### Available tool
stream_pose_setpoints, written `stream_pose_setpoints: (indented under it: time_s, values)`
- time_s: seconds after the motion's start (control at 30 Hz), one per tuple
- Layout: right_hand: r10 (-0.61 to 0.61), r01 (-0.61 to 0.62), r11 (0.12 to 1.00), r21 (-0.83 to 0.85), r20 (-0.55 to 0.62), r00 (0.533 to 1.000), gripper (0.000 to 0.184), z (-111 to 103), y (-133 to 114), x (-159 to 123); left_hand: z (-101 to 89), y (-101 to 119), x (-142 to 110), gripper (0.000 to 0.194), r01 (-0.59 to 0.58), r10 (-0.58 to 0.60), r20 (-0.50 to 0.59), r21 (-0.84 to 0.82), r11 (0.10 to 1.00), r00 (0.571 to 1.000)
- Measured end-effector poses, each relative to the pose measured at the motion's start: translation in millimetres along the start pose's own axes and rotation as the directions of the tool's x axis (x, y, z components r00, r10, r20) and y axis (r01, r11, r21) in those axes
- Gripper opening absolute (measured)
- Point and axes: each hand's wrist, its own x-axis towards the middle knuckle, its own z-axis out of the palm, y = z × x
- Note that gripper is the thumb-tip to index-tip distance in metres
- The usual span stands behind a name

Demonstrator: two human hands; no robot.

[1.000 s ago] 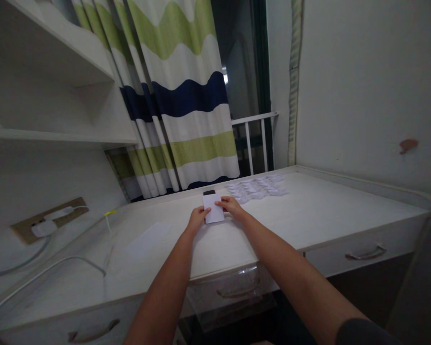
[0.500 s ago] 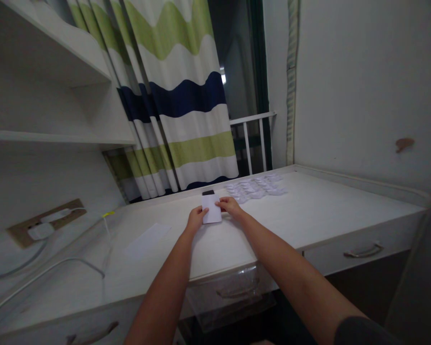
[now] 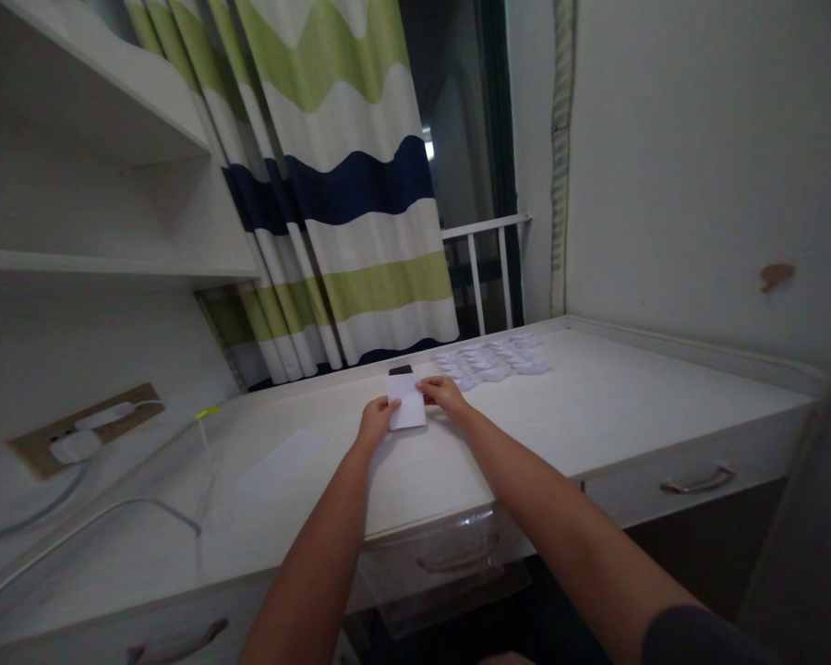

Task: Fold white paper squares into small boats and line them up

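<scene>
Left hand [image 3: 376,421] pinching white paper [image 3: 407,408] by its left side, right hand [image 3: 447,394] by upper right edge. Paper's between the fingers [image 3: 431,384], short of surface's [image 3: 596,397] back edge.

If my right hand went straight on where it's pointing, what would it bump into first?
Most likely the white paper: the fingertips of your right hand are right at its upper right corner. Past that might come the dark thing, but the depth is hard to judge.

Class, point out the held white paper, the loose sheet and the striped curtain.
Held white paper [image 3: 408,406], head view: middle of its face.
Loose sheet [image 3: 282,462], head view: its middle.
Striped curtain [image 3: 360,189], head view: navy band.
</scene>
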Motion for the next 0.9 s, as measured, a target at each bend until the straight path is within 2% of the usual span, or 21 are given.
stream_pose_setpoints:
  time_s: [0.33,0.57,0.77,0.9]
  values:
    - [-0.048,0.050,0.999,0.018,-0.083,0.995,0.023,1.3,1.1,3.0,1.8,-2.3,1.6,0.021,-0.008,0.007,0.025,0.014,1.000,1.000]
    - [-0.056,0.058,0.998,0.032,-0.065,0.996,0.024,0.5,-1.6,0.3,1.5,-1.2,0.1,0.022,0.000,0.000,0.026,0.010,1.000,1.000]
    - [-0.068,0.076,0.996,0.054,-0.149,0.987,0.022,0.3,-2.4,1.3,2.7,1.4,-1.9,0.025,0.018,-0.017,0.037,-0.008,1.000,0.999]
    - [-0.078,0.087,0.995,0.046,-0.158,0.984,0.023,-0.7,-0.9,3.5,2.8,3.4,-2.5,0.028,0.006,-0.006,0.051,0.003,1.000,0.999]
